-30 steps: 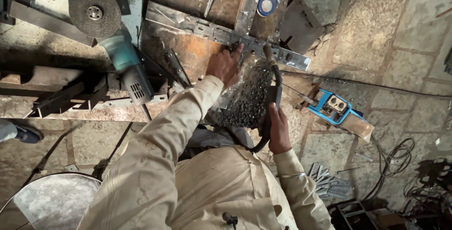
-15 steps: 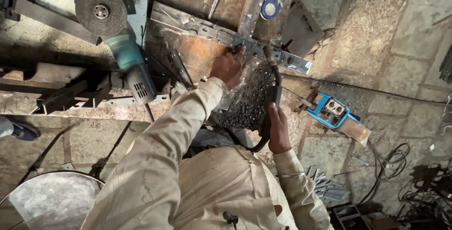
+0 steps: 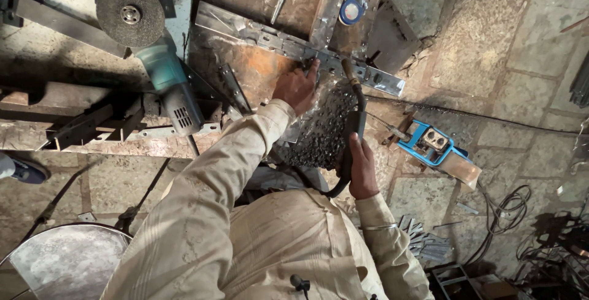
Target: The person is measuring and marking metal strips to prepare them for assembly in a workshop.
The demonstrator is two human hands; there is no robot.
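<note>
The left hand point(image 3: 297, 86) covers part of the metal strip point(image 3: 294, 45) under its grip. The right hand's point(image 3: 362, 174) palm side is hidden around the welding torch point(image 3: 353, 122). The metal drum point(image 3: 64, 263) is cut off at the bottom edge.

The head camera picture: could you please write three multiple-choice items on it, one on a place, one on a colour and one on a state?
1. Where does the angle grinder lie?
A. left of the left hand
B. on the stone floor
C. in the drum

2. What colour is the socket box on the floor?
A. red
B. blue
C. yellow

3. What is the right hand doing?
A. hanging free
B. pressing the floor
C. gripping the welding torch

Answers: 1 A, it rests on the bench beside the left hand. 2 B, its frame is blue. 3 C, its fingers wrap the dark handle.
</note>
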